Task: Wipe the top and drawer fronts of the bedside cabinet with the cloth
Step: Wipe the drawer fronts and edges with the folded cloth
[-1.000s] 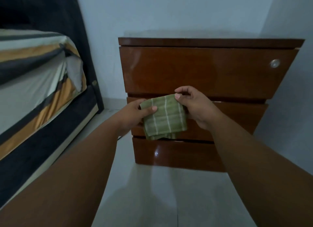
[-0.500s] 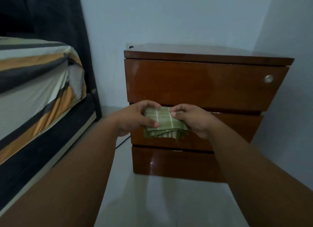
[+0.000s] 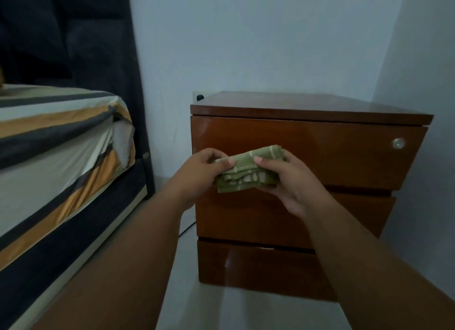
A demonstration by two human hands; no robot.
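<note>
A glossy brown bedside cabinet (image 3: 344, 157) with three drawer fronts stands against the pale wall; its bare top (image 3: 307, 103) shows at a shallow angle. A green cloth with pale stripes (image 3: 246, 170) is folded into a thick bundle in front of the top drawer. My left hand (image 3: 199, 169) pinches its left end and my right hand (image 3: 290, 182) cups its right side from below, thumb on top. The top drawer carries a round silver lock (image 3: 398, 143) at its right.
A bed with a striped sheet (image 3: 61, 145) and dark base (image 3: 61, 243) fills the left, with a dark headboard (image 3: 86, 46) behind. A thin cable (image 3: 187, 228) runs on the pale floor (image 3: 192, 292) left of the cabinet. A wall closes in on the right (image 3: 423, 108).
The cloth went from hanging flat before the middle drawer to a folded bundle, held higher at the top drawer. The view has risen, showing more of the cabinet top.
</note>
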